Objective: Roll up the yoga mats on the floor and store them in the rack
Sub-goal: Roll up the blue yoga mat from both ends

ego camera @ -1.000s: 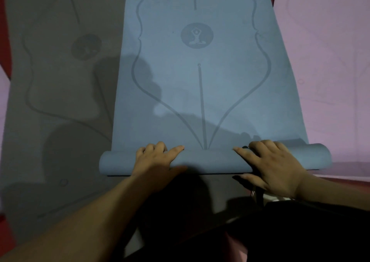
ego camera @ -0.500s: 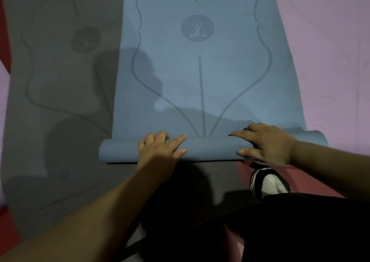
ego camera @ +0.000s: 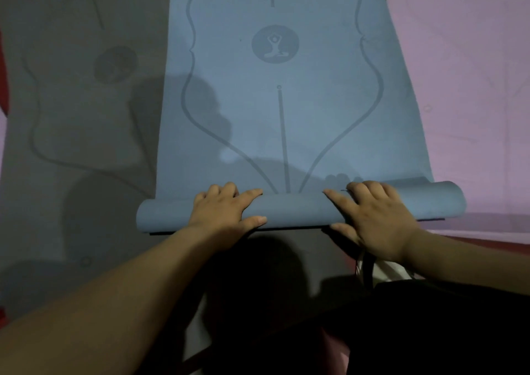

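Blue mat (ego camera: 315, 111): lies flat on the floor between two other mats and runs away from the person; its printed lines and a round seated-figure emblem face up.
Rolled end (ego camera: 292, 211): the near edge of the blue mat is wound into a low tube lying crosswise (its right end looks a little thicker than its left).
Left hand (ego camera: 220, 212): grips the tube left of centre, fingers curled over the top to the far side, thumb on the near side.
Right hand (ego camera: 375, 217): grips the tube right of centre in the same way, fingers bent over the top and thumb underneath at the near edge.
Grey mat (ego camera: 71, 116): spread flat on the left, its edge under the blue mat's.
Pink mat (ego camera: 473, 88): spread flat on the right.
Red floor (ego camera: 502, 240): shows in a strip at the right, near the tube's end.
White shoe (ego camera: 384, 271): partly visible just below the right wrist.
Black clothing (ego camera: 430, 331): fills the lower right corner.
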{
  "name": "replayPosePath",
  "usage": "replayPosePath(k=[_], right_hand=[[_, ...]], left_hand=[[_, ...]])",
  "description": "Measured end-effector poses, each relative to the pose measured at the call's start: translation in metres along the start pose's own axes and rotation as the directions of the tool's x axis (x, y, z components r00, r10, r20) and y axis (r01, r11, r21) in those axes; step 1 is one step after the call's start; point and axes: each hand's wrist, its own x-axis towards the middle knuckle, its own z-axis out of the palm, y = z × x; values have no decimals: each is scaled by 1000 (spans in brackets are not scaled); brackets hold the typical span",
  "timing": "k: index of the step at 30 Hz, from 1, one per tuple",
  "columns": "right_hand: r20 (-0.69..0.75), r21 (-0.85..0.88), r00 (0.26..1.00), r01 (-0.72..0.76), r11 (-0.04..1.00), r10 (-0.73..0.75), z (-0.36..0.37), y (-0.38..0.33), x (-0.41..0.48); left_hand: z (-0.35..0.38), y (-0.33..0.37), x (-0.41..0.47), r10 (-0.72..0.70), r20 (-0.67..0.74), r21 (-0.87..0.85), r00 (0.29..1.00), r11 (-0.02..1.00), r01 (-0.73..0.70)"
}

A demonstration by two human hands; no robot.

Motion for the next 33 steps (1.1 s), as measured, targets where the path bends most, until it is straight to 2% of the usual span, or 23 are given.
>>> replayPosePath(k=[5, 8, 11, 17, 19, 24, 26, 31, 33], right_hand=[[161, 28, 987, -11, 1000, 6, -10, 12, 17], [205, 51, 979, 8, 999, -19, -14, 17, 25], [233, 54, 972, 16, 998, -28, -17, 17, 26], [278, 105, 960, 3, 995, -32, -20, 23, 35], [264, 119, 964, -12, 993, -20, -22, 24, 38], [16, 35, 999, -43, 998, 42, -6, 6, 12], [-23, 16, 998, -56, 998, 57, -1, 2, 8], [31, 27, 998, -51, 998, 50, -7, 9, 19], [78, 35, 996, -50, 998, 47, -9, 11, 23]], left_hand=[[-9, 9, 2, -56, 65, -23, 996, 998, 58], [-2, 15, -12, -84, -13, -59, 996, 995, 83], [17, 16, -30, -7, -100, 48, 995, 999, 12], [8, 17, -8, -81, -92, 7, 992, 997, 82], [6, 13, -2, -60, -91, 28, 994, 998, 63], [-3, 7, 10, -44, -6, 28, 999, 999, 44], [-6, 6, 13, -39, 20, 16, 999, 999, 39], [-12, 6, 15, -38, 54, 8, 998, 999, 37], [-11, 12, 9, -69, 8, -15, 998, 997, 69]])
